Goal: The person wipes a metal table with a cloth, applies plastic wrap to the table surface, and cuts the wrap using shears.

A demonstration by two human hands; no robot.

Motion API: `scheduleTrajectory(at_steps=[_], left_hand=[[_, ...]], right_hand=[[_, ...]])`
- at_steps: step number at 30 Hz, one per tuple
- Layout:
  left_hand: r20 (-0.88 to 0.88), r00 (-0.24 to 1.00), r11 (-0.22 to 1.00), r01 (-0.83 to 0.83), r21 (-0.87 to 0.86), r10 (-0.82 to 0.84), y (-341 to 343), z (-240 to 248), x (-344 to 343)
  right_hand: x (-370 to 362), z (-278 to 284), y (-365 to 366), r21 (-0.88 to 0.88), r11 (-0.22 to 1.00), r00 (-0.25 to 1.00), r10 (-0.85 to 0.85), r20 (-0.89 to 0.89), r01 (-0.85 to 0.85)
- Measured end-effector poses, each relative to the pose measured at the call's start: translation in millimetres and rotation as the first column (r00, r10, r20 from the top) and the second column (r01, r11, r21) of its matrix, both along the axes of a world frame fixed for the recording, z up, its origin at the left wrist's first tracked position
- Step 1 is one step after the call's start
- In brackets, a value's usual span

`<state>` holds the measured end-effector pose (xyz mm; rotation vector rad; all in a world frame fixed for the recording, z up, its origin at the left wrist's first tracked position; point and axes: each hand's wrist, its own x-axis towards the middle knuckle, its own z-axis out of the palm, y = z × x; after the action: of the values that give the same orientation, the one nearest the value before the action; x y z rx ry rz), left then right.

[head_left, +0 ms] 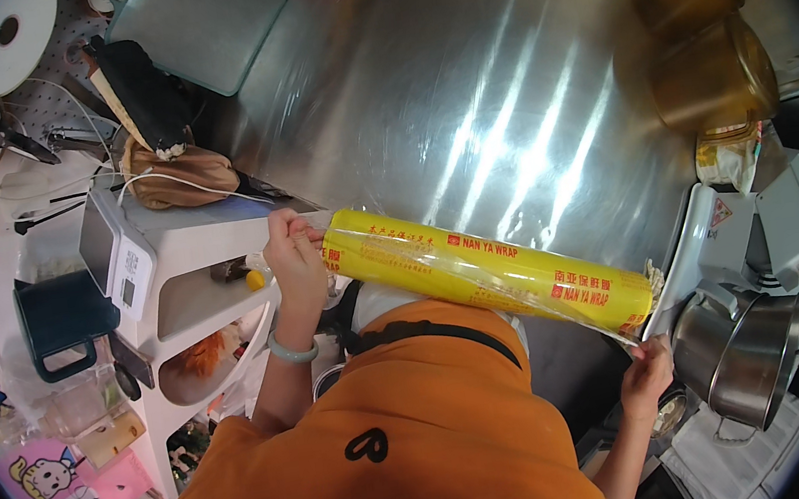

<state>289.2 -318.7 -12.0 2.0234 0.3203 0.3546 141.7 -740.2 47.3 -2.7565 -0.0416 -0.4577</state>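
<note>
A large yellow roll of cling film [482,264] lies slantwise along the near edge of the steel table [380,101], in front of my body. Clear film with fine wrinkles covers part of the tabletop beyond it. At the roll's left end, my left hand [293,248] is closed, its fingers pinching the film by the roll's edge. My right hand [648,373] sits lower, just below the right end, closed in a pinch on a gathered edge of film that runs along the roll's near side. The exact fingertip contact is small and partly hidden.
At far left a grey-green tray [199,28] stands beside a black pouch [137,92] and a brown pouch [178,173]. A white scale [123,261] and dark mug [66,324] are left. Right are amber containers [714,72], a white machine [793,248] and a steel pot [747,355].
</note>
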Motion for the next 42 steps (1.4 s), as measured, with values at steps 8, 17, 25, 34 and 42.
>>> scheduleTrajectory(at_steps=[8,17,25,34,42], left_hand=[[-0.012,0.998,0.997,0.065,0.051,-0.065,-15.2,-9.5,16.4],[-0.161,0.975,0.981,0.169,0.096,-0.152,-35.2,-33.3,44.8],[0.009,0.993,0.984,0.117,0.132,-0.119,-26.6,-4.8,46.3],[0.234,0.963,0.989,0.116,0.087,-0.133,-12.1,89.7,16.0],[0.509,0.838,0.981,0.164,0.108,-0.196,-13.5,152.2,5.1]], right_hand=[[-6.4,18.6,-5.5,0.038,0.995,0.991,0.096,-0.089,-0.093],[3.4,7.3,-4.6,0.126,0.988,0.979,0.109,-0.174,-0.087],[13.8,10.2,-4.6,0.186,0.975,0.981,0.145,-0.126,-0.120],[0.5,64.7,-10.2,0.151,0.989,0.997,0.009,-0.075,0.003],[-3.0,111.6,-26.6,0.151,0.988,0.998,-0.004,0.062,-0.006]])
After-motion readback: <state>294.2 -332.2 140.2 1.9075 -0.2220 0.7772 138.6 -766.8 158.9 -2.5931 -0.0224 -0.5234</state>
